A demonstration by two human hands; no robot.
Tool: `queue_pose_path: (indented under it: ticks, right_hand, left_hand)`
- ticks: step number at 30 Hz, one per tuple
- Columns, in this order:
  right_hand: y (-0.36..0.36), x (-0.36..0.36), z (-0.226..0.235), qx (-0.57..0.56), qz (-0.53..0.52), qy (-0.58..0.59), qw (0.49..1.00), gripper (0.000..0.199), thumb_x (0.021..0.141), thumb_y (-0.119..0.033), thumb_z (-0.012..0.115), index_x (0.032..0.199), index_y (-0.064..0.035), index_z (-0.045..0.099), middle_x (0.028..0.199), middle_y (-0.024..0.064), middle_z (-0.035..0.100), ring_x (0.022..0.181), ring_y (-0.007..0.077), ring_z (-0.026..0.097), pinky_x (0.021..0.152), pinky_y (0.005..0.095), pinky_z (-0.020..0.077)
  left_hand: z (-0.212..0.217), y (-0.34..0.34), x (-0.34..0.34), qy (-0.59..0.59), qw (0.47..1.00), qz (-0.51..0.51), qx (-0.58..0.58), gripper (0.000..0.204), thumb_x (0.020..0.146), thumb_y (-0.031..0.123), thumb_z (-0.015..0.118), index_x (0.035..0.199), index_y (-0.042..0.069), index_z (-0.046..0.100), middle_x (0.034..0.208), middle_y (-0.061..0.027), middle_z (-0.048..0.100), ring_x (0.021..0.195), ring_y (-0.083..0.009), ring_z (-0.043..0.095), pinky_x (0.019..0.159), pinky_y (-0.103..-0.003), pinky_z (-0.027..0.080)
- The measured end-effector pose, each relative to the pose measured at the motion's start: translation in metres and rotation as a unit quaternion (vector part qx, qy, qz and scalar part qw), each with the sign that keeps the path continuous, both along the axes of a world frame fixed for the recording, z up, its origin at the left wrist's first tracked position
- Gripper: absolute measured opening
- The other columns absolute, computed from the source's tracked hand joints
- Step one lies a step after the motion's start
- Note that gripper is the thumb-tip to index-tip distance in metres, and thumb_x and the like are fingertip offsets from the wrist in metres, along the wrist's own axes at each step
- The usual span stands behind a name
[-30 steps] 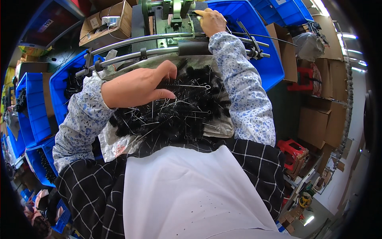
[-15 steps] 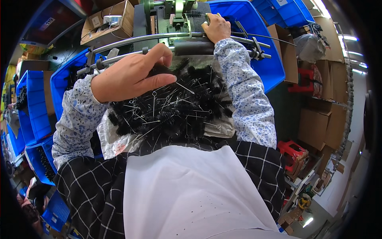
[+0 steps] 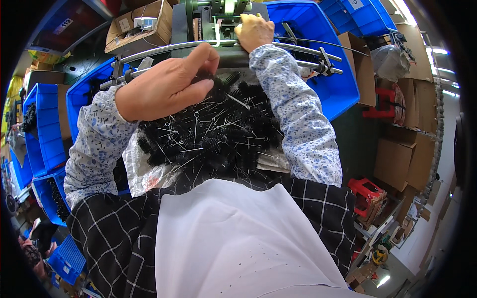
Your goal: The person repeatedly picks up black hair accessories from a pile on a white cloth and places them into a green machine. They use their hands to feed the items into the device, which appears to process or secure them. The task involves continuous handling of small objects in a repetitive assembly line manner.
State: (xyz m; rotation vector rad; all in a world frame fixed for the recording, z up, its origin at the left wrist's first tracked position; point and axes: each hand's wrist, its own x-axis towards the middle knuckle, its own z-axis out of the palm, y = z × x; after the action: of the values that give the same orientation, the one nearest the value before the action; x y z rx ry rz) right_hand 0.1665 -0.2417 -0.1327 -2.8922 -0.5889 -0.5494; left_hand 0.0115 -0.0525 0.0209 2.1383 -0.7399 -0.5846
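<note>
Left hand [image 3: 166,84] curled, pinching small black brushes [image 3: 213,131] heaped on lap.
Lifted farther than a second ago; right hand [image 3: 254,31] stayed far, gripping green machine [image 3: 218,10], fingers closed.

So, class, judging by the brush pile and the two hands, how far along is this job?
Done: cannot tell; no finished brushes are clearly set apart. In hand: the left hand pinches at the pile of black wire brushes, while the right hand is at the green machine. Left: a large heap remains.
</note>
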Motion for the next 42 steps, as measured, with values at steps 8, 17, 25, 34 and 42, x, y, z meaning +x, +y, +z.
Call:
queue_pose_path:
  ticks: [8, 17, 25, 34, 42]
  right_hand:
    - [-0.064, 0.026, -0.009, 0.035, 0.005, 0.067, 0.997, 0.035, 0.075, -0.035, 0.058, 0.101, -0.0117, 0.064, 0.091, 0.0148, 0.062, 0.086, 0.0330, 0.059, 0.074, 0.0395, 0.0472]
    - [-0.104, 0.069, 0.007, 0.001, 0.029, 0.086, 0.996, 0.020, 0.080, -0.020, 0.049, 0.090, -0.0162, 0.067, 0.089, 0.0107, 0.065, 0.084, 0.0294, 0.061, 0.075, 0.0398, 0.0483]
    - [-0.076, -0.040, 0.088, 0.160, 0.270, 0.393, 0.864, 0.034, 0.091, -0.027, 0.049, 0.117, -0.0058, 0.053, 0.088, 0.0082, 0.062, 0.074, 0.0146, 0.057, 0.067, 0.0258, 0.0465]
    - [-0.045, -0.030, 0.039, 0.191, 0.210, 0.219, 0.933, 0.030, 0.082, -0.018, 0.058, 0.111, -0.0101, 0.059, 0.080, 0.0110, 0.064, 0.070, 0.0179, 0.059, 0.067, 0.0284, 0.0463]
    - [-0.045, 0.014, 0.002, -0.071, 0.012, -0.052, 0.996, 0.022, 0.080, -0.019, 0.054, 0.100, -0.0178, 0.065, 0.085, 0.0046, 0.062, 0.081, 0.0247, 0.060, 0.073, 0.0363, 0.0477]
  left_hand:
    - [-0.027, 0.019, 0.001, -0.080, 0.991, 0.021, -0.103, 0.024, 0.089, 0.011, 0.046, 0.109, 0.004, 0.036, 0.093, -0.0077, 0.044, 0.087, -0.0165, 0.044, 0.086, -0.028, 0.037]
    - [-0.039, 0.000, 0.011, -0.064, 0.994, -0.013, -0.084, 0.028, 0.088, 0.013, 0.054, 0.112, 0.005, 0.043, 0.098, -0.0083, 0.050, 0.089, -0.0164, 0.052, 0.084, -0.028, 0.044]
    - [-0.071, -0.032, 0.035, -0.194, 0.969, 0.087, -0.125, 0.024, 0.085, 0.013, 0.057, 0.103, 0.003, 0.044, 0.081, -0.0066, 0.054, 0.069, -0.0133, 0.050, 0.066, -0.026, 0.043]
    - [-0.086, -0.025, 0.048, -0.288, 0.938, 0.184, -0.058, 0.038, 0.083, 0.016, 0.060, 0.115, 0.008, 0.041, 0.091, -0.0094, 0.052, 0.063, -0.0134, 0.050, 0.063, -0.027, 0.045]
    - [-0.074, -0.086, 0.015, -0.067, 0.989, -0.124, 0.054, 0.043, 0.080, 0.031, 0.061, 0.113, 0.008, 0.046, 0.097, -0.0139, 0.056, 0.085, -0.0307, 0.057, 0.074, -0.038, 0.047]
